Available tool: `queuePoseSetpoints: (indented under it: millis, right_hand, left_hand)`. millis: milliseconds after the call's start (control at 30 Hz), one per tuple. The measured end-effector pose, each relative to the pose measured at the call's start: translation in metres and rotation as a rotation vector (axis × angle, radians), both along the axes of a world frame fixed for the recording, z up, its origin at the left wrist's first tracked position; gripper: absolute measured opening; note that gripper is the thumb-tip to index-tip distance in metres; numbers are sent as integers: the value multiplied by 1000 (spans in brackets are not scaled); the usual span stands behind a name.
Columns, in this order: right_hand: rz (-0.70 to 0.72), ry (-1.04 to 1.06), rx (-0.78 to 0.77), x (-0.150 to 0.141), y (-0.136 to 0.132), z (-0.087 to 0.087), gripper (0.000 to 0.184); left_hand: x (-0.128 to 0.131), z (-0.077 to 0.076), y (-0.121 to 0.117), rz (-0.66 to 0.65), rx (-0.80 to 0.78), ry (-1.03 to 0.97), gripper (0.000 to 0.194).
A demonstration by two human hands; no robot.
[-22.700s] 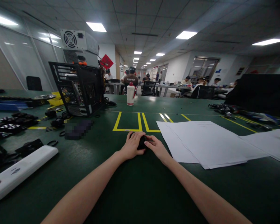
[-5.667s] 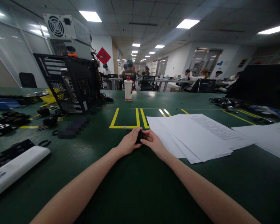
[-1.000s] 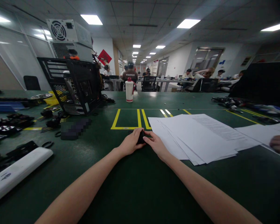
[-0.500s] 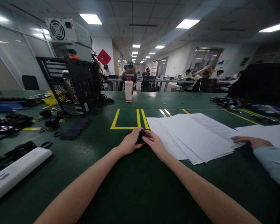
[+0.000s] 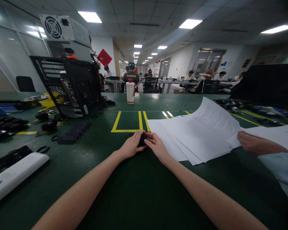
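Observation:
Between my two hands is a small black object (image 5: pixel 142 140), mostly covered by fingers, so its kind cannot be made out. My left hand (image 5: pixel 132 144) wraps round its left side, fingers over the top. From the other side, my right hand (image 5: pixel 157 146) pinches it with thumb and fingertips. Both hands rest low over the green table (image 5: pixel 134 185), just in front of a yellow tape outline (image 5: pixel 124 130). A spread of printed white sheets (image 5: pixel 182 137) lies close to the right hand.
At the right, another person's hand (image 5: pixel 259 142) lifts a sheet's edge. An open computer case (image 5: pixel 81 86) with power supplies on top stands left. A white bottle (image 5: pixel 130 92) is ahead. Black parts (image 5: pixel 11 124), a blurred dark item (image 5: pixel 73 132) and a white bar (image 5: pixel 16 175) lie left.
The other person's hand has raised the top sheet, which now curves upward. My hands keep their hold on the small black object; the whole view has shifted slightly.

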State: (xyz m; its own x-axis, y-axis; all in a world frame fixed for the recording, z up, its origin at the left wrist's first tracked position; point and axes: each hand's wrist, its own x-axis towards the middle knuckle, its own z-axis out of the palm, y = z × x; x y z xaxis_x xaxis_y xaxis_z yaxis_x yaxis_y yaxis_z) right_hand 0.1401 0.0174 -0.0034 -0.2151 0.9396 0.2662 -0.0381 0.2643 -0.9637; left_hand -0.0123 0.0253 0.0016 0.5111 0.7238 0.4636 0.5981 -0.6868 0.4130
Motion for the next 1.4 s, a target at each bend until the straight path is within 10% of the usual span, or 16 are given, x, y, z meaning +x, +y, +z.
queuePoseSetpoints:
  millis: [1400]
  right_hand:
    - [-50,-81,-127,-7,-15,13,28]
  left_hand:
    - [-5,15,-5,-34,-136,-21,65]
